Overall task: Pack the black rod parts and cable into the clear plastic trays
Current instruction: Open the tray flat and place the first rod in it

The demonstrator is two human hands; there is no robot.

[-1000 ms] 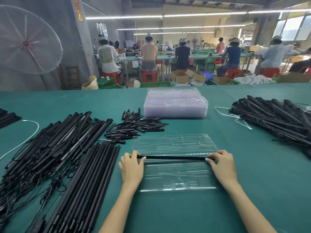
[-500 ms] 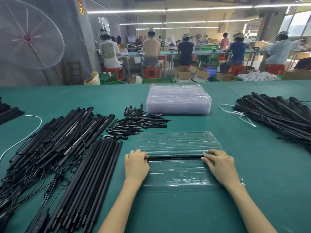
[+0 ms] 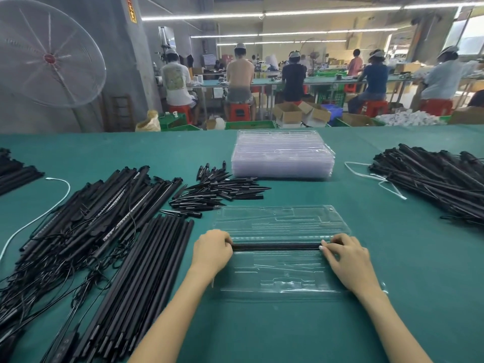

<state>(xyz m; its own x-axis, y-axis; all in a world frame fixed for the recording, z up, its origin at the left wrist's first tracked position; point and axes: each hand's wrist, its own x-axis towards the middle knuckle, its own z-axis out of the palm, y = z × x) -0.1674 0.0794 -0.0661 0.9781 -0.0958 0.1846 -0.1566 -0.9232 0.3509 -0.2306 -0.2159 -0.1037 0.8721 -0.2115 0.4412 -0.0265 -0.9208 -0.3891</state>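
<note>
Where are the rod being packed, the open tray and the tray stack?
rod [image 3: 276, 246], head view, middle of its length
open tray [image 3: 282, 218], head view, bare far half
tray stack [image 3: 282, 155], head view, top face

A big round fan [image 3: 44, 55] is standing at the far left, by a grey pillar [image 3: 123, 61]. Behind the green bench [image 3: 419, 271], people are sitting on red stools [image 3: 238, 111] with their backs turned, facing another long bench [image 3: 301, 81]. Open cardboard boxes [image 3: 301, 113] are sitting on the floor near a blue crate [image 3: 334, 111] and green crates [image 3: 248, 124]. Long lights [image 3: 301, 13] are glowing on the ceiling.
</note>
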